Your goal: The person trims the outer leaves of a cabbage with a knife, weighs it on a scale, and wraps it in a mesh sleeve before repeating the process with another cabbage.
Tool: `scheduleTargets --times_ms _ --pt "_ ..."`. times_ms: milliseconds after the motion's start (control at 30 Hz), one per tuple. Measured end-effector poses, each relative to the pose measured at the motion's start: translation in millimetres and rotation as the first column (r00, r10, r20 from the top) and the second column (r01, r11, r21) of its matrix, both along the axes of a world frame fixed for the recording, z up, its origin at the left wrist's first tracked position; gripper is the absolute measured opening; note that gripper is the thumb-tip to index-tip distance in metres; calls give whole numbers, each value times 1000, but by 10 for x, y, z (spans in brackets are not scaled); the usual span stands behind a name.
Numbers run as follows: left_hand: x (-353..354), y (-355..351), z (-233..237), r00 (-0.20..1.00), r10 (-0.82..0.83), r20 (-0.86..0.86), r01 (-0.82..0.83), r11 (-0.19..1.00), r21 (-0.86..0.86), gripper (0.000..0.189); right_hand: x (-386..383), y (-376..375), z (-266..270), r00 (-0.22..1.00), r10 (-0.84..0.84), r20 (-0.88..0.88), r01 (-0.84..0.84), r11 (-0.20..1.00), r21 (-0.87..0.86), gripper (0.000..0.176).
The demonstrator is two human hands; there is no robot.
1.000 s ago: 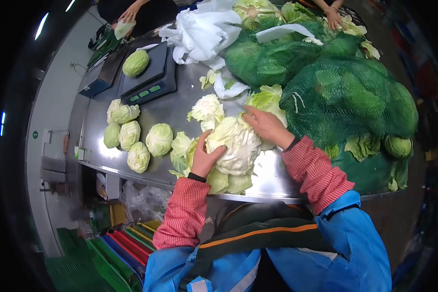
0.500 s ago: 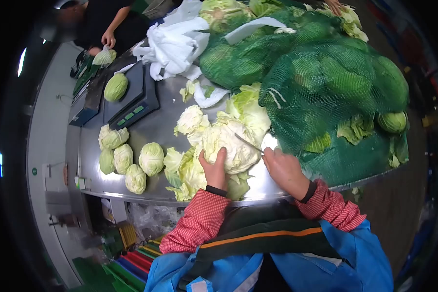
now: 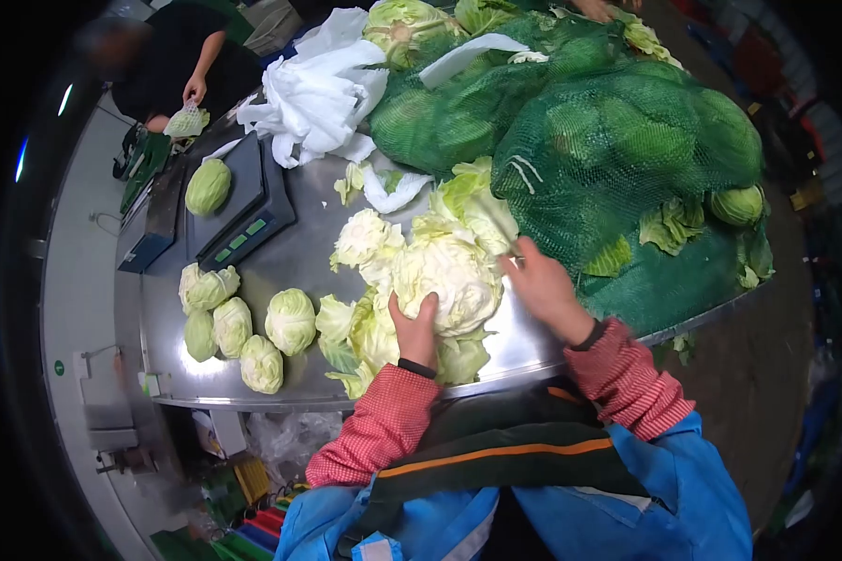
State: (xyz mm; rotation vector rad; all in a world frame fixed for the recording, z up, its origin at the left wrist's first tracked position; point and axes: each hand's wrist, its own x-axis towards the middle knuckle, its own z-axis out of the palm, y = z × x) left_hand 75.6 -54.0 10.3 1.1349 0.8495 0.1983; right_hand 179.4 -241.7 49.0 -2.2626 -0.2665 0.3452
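A partly stripped, pale cabbage (image 3: 447, 283) rests on the metal table among loose leaves. My left hand (image 3: 415, 329) grips its near left side, thumb and fingers spread against it. To the right of the cabbage, my right hand (image 3: 544, 290) is raised beside a large green outer leaf (image 3: 485, 213), thumb and forefinger pointing up and left. The knife in this hand is almost wholly hidden; its blade does not show clearly. Peeled leaves (image 3: 370, 338) lie under and left of the cabbage, with a pale trimmed piece (image 3: 366, 238) behind them.
Several small trimmed cabbages (image 3: 291, 322) sit at the left. A scale (image 3: 269, 201) carries one cabbage (image 3: 208, 187). Green net sacks of cabbages (image 3: 627, 140) fill the right side. White wrapping (image 3: 313, 89) lies at the back. Another person (image 3: 192, 56) holds a wrapped item at the far left.
My right hand has lifted off the cabbage's right side, moving up towards the outer leaf, and the knife blade no longer shows across the cabbage. My left hand keeps its hold.
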Motion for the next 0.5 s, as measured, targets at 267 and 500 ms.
scheduleTargets --times_ms 267,500 --pt "-158 282 -105 978 -93 188 148 942 -301 80 545 368 -529 975 106 196 -72 982 -173 39" --pt "-148 359 347 863 0 505 299 805 -511 74 454 178 -346 988 63 143 -56 997 -52 41"
